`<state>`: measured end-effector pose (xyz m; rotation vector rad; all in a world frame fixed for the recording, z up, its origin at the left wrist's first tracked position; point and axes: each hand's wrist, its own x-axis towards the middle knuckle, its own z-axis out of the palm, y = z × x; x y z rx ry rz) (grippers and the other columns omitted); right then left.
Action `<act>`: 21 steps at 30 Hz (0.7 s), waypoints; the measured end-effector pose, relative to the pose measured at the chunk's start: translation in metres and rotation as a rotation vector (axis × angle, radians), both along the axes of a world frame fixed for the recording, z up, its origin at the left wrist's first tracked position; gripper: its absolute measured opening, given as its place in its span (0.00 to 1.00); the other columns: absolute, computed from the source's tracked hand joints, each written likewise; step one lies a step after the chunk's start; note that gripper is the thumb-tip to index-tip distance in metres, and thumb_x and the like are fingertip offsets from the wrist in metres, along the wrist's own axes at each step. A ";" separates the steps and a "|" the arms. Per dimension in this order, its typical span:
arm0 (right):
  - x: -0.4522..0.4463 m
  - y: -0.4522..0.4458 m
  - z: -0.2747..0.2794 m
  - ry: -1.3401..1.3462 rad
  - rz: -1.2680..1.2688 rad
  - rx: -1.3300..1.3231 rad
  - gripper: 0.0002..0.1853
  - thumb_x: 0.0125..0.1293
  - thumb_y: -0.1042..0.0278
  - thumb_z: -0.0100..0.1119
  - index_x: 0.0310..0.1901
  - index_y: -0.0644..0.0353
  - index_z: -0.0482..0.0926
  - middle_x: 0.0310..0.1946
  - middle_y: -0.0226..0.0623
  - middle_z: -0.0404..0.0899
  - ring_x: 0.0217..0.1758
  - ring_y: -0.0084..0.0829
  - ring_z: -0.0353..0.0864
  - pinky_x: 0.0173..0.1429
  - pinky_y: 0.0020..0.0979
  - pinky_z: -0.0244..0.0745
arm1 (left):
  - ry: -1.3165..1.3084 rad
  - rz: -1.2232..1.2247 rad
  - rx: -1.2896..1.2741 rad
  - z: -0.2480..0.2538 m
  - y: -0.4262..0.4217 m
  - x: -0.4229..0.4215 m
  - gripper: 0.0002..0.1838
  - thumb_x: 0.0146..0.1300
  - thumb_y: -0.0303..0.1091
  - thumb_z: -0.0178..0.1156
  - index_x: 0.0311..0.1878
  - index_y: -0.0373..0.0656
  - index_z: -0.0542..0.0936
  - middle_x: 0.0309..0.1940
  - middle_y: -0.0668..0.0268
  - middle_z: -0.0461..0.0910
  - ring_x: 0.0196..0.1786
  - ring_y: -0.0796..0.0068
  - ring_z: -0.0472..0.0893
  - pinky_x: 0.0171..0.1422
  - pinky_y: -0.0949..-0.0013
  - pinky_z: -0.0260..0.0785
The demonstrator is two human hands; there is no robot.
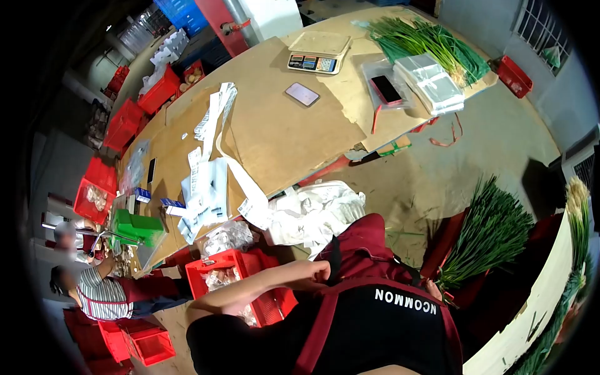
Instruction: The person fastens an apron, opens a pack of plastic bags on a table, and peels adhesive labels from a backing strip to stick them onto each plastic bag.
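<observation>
My left hand [311,274] is bent in at my waist against the maroon apron [369,250]. Its fingers are curled at the apron's edge, beside a black part of the clothing; what they hold, if anything, is hidden. Only a small part of my right hand [434,289] shows at my other side, near the base of a bundle of green scallions [487,231]. Its fingers are hidden. In front of my left forearm stands a red crate [203,267] with plastic-wrapped pale goods. A heap of white plastic bags [315,209] lies by the table edge.
The large table [275,137] carries a scale [319,53], phones [302,94], label strips [215,125], stacked clear bags [431,84] and more scallions [425,44]. A green box [134,228] stands at the far left. A co-worker in stripes [103,294] is nearby, among red crates [150,344].
</observation>
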<state>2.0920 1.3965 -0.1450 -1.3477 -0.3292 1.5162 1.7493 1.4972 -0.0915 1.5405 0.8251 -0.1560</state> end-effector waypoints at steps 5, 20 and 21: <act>0.023 0.036 -0.010 -0.021 -0.017 -0.013 0.11 0.66 0.66 0.50 0.27 0.60 0.73 0.21 0.25 0.74 0.21 0.14 0.68 0.26 0.18 0.61 | 0.027 -0.076 -0.006 -0.022 0.050 0.021 0.20 0.55 0.42 0.63 0.41 0.41 0.66 0.22 0.70 0.72 0.22 0.82 0.70 0.27 0.77 0.63; 0.096 0.246 0.000 -0.181 0.039 -0.057 0.12 0.66 0.66 0.50 0.25 0.59 0.72 0.19 0.23 0.71 0.19 0.13 0.65 0.24 0.18 0.58 | -0.044 -0.004 -0.047 -0.030 0.264 0.108 0.21 0.50 0.40 0.61 0.44 0.41 0.67 0.19 0.66 0.74 0.25 0.73 0.76 0.27 0.70 0.65; 0.098 0.256 0.002 -0.187 0.047 -0.057 0.12 0.66 0.66 0.50 0.25 0.59 0.72 0.19 0.23 0.71 0.19 0.13 0.64 0.23 0.18 0.58 | -0.027 -0.016 -0.025 -0.032 0.272 0.111 0.22 0.50 0.39 0.61 0.45 0.42 0.67 0.19 0.66 0.75 0.25 0.72 0.77 0.28 0.70 0.65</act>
